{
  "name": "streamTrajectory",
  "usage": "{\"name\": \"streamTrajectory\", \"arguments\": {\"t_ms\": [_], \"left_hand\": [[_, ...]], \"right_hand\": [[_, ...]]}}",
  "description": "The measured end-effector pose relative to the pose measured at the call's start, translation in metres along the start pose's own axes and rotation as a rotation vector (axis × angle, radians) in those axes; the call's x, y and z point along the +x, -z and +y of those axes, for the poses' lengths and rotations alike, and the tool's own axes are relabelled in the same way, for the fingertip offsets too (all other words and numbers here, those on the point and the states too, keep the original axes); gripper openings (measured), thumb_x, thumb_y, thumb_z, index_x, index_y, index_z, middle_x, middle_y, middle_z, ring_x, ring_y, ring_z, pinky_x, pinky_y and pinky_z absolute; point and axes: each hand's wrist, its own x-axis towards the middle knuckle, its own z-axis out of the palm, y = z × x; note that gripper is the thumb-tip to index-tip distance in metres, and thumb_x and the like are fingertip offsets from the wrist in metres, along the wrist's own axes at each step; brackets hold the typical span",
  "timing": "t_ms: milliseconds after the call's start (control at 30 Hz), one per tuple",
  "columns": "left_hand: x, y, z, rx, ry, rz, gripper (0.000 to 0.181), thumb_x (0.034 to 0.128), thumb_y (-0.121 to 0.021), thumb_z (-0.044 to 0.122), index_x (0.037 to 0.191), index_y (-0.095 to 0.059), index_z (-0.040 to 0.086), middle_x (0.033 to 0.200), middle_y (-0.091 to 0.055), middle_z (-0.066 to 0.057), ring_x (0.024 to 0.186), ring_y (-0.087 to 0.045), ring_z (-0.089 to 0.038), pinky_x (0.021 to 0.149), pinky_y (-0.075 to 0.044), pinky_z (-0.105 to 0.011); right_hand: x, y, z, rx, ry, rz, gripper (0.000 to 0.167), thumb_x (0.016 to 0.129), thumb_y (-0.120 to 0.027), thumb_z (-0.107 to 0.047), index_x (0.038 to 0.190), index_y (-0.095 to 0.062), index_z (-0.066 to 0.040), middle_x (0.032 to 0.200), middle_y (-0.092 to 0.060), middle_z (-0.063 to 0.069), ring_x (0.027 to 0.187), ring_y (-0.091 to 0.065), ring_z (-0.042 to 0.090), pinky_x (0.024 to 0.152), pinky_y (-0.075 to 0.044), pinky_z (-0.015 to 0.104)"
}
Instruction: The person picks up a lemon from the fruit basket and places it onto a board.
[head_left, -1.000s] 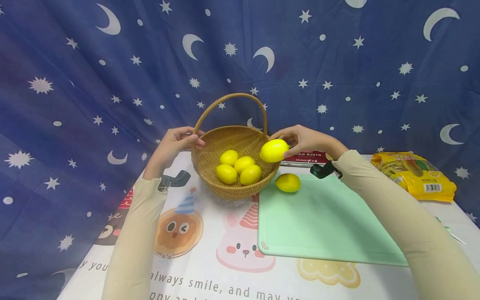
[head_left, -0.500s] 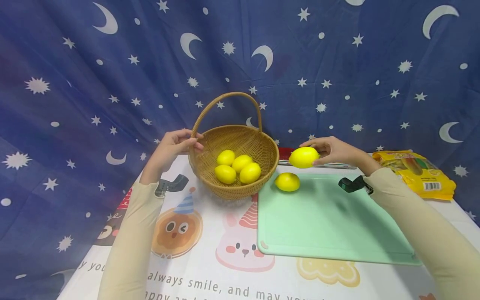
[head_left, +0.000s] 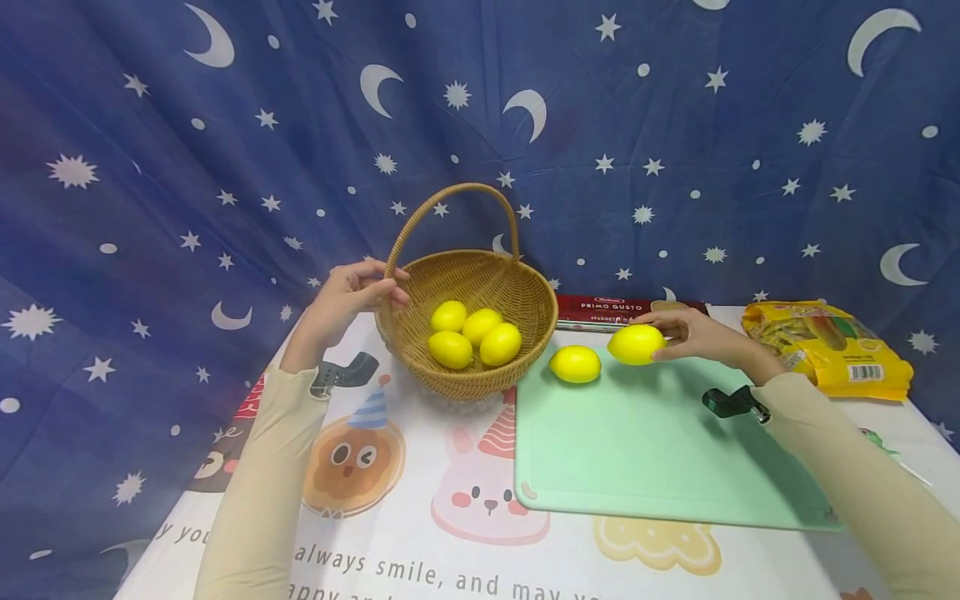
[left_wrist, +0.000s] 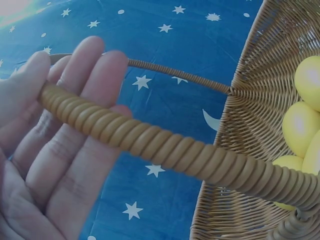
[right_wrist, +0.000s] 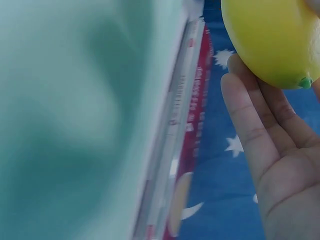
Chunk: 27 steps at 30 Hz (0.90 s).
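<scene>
My left hand (head_left: 347, 302) holds the wicker basket's handle near its left foot, fingers and thumb curled around it in the left wrist view. Several yellow lemons (head_left: 451, 349) lie inside the basket (head_left: 542, 287). In my right hand (head_left: 701, 336) a lemon (head_left: 636, 344) is pinched between thumb and fingers, just above the back of the green cutting board (head_left: 637, 450). Another lemon (head_left: 576, 364) rests on the board's back left corner, left of the held one. A small green stem end shows on the held lemon (right_wrist: 280, 40) in the right wrist view.
A red spaghetti package (head_left: 600, 310) lies behind the board. To its right sits a yellow bag (head_left: 840, 350). A blue curtain (head_left: 637, 150) with moons and stars hangs behind the table, which has a printed white cloth (head_left: 420, 467).
My right hand has carried its lemon from the basket's right rim to the right and down over the board. The left hand stays at the handle; the basket has shifted slightly left.
</scene>
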Motion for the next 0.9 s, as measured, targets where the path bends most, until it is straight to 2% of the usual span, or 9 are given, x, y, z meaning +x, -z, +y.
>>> {"name": "streamTrajectory", "arguments": {"t_ms": [100, 200, 300, 433, 533, 600, 767, 900], "left_hand": [[0.0, -0.001, 0.0, 0.002, -0.007, 0.001, 0.035, 0.0957, -0.055, 0.02, 0.117, -0.057, -0.007, 0.082, -0.072, 0.011, 0.083, -0.069, -0.008, 0.082, -0.054, -0.022], [-0.001, -0.002, 0.0, 0.002, -0.008, 0.01, 0.034, 0.0956, -0.055, 0.021, 0.116, -0.058, -0.006, 0.082, -0.071, 0.011, 0.083, -0.069, -0.008, 0.082, -0.054, -0.022], [-0.001, -0.002, 0.0, 0.007, -0.009, 0.014, 0.032, 0.0958, -0.054, 0.021, 0.116, -0.059, -0.004, 0.082, -0.071, 0.011, 0.083, -0.07, -0.009, 0.083, -0.054, -0.023], [-0.001, -0.001, -0.001, 0.013, -0.006, 0.014, 0.029, 0.096, -0.054, 0.021, 0.115, -0.06, 0.0, 0.082, -0.072, 0.011, 0.085, -0.07, -0.012, 0.083, -0.054, -0.023], [0.0, -0.001, -0.002, 0.006, -0.002, 0.018, 0.024, 0.0958, -0.054, 0.021, 0.112, -0.062, 0.005, 0.082, -0.072, 0.011, 0.085, -0.07, -0.014, 0.082, -0.054, -0.023], [0.0, -0.001, -0.002, -0.002, -0.003, 0.017, 0.02, 0.0958, -0.054, 0.021, 0.11, -0.064, 0.01, 0.082, -0.072, 0.011, 0.084, -0.07, -0.013, 0.082, -0.054, -0.023], [0.0, 0.001, -0.002, -0.01, -0.023, 0.017, 0.019, 0.0964, -0.053, 0.017, 0.11, -0.064, 0.009, 0.082, -0.072, 0.01, 0.083, -0.07, -0.009, 0.081, -0.055, -0.023], [0.001, 0.004, -0.004, 0.014, -0.023, 0.043, 0.019, 0.0967, -0.052, 0.016, 0.11, -0.064, 0.009, 0.081, -0.072, 0.011, 0.081, -0.07, -0.008, 0.08, -0.055, -0.021]], "right_hand": [[-0.001, -0.006, 0.01, -0.014, -0.004, 0.003, 0.059, 0.084, -0.07, -0.016, 0.136, -0.046, -0.002, 0.126, -0.057, -0.001, 0.101, -0.058, -0.003, 0.086, -0.051, 0.02], [-0.002, -0.011, 0.019, -0.032, -0.017, 0.002, 0.059, 0.084, -0.07, -0.018, 0.136, -0.047, -0.003, 0.134, -0.053, 0.013, 0.106, -0.054, -0.005, 0.088, -0.049, 0.018], [-0.002, -0.016, 0.024, -0.056, -0.046, 0.008, 0.058, 0.084, -0.071, -0.02, 0.135, -0.048, -0.005, 0.138, -0.049, 0.018, 0.114, -0.054, 0.008, 0.091, -0.049, 0.024], [-0.002, -0.02, 0.028, -0.069, -0.081, 0.014, 0.058, 0.084, -0.07, -0.022, 0.136, -0.048, -0.007, 0.138, -0.049, 0.019, 0.12, -0.051, 0.033, 0.097, -0.046, 0.045], [-0.002, -0.021, 0.031, -0.055, -0.099, 0.01, 0.06, 0.084, -0.07, -0.023, 0.137, -0.046, -0.006, 0.139, -0.047, 0.021, 0.123, -0.048, 0.04, 0.1, -0.043, 0.053], [-0.002, -0.021, 0.034, -0.047, -0.105, 0.007, 0.061, 0.084, -0.07, -0.022, 0.138, -0.045, -0.006, 0.139, -0.047, 0.021, 0.123, -0.048, 0.041, 0.1, -0.044, 0.053], [-0.001, -0.021, 0.036, -0.031, -0.102, -0.008, 0.062, 0.083, -0.071, -0.021, 0.138, -0.044, -0.006, 0.139, -0.047, 0.021, 0.123, -0.048, 0.039, 0.099, -0.047, 0.047], [0.0, -0.02, 0.036, -0.023, -0.091, -0.026, 0.063, 0.083, -0.072, -0.021, 0.137, -0.044, -0.006, 0.14, -0.046, 0.022, 0.124, -0.047, 0.039, 0.098, -0.049, 0.039]]}}
